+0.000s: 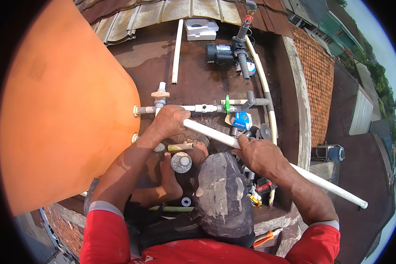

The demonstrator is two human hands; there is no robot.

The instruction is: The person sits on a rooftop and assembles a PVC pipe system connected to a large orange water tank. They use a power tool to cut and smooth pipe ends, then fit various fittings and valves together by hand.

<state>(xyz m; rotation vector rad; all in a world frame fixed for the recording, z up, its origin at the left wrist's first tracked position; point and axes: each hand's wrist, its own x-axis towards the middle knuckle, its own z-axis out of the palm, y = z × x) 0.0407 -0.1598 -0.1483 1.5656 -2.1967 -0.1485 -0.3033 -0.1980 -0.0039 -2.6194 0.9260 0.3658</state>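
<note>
A long white plastic pipe (213, 134) slants across in front of me, its far end out to the lower right. My right hand (259, 154) is closed around its middle. At the pipe's upper-left end is my left hand (171, 121), curled with the fingertips hidden underneath, and it appears to grip that end. Just beyond the left hand, a valve with a tan handle (160, 94) joins a line of grey and white pipe fittings (203, 108) coming out of the orange tank (70, 101). A green-handled valve (227, 105) sits farther along this line.
A black water pump (220, 53) stands toward the back, near a loose white pipe (177, 53). By my feet are a round tin (181, 162) and a short pipe piece (180, 147). A red-and-black tool (264, 186) lies right of my knee. The ledge edge (301, 101) drops toward neighbouring roofs.
</note>
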